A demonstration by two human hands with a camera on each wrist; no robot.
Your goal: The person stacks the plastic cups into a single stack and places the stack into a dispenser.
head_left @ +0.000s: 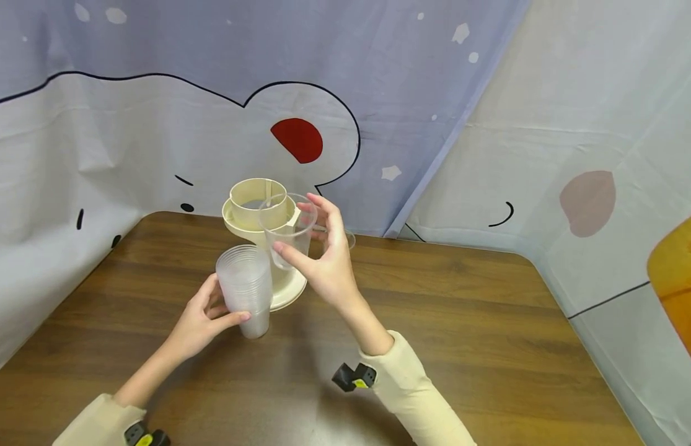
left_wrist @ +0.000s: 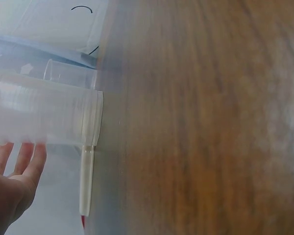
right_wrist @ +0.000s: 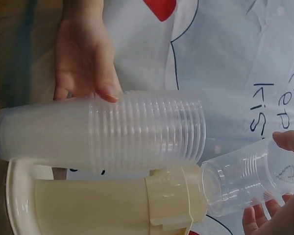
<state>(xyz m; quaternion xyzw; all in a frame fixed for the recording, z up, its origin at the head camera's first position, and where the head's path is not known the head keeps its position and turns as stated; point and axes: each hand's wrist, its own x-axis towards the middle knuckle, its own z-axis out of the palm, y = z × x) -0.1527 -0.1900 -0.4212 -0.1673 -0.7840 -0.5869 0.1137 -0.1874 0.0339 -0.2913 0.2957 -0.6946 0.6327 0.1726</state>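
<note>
A tall stack of clear plastic cups (head_left: 245, 282) is in my left hand (head_left: 202, 322), thumb on the near side and fingers around the far side. The right wrist view shows the stack's many nested rims (right_wrist: 152, 129). My right hand (head_left: 328, 260) holds a single clear plastic cup (head_left: 289, 232) between thumb and fingers, higher than the stack and to its right. Behind both stands a cream plastic stand (head_left: 256, 186) with an open round top and a wide round base (head_left: 289, 294). The single cup overlaps its top in the head view.
A clear rounded edge (head_left: 352, 240) shows behind my right hand near the table's back. The wooden table (head_left: 462, 347) reaches back to a printed cloth (head_left: 401, 93) that hangs behind it and along its sides.
</note>
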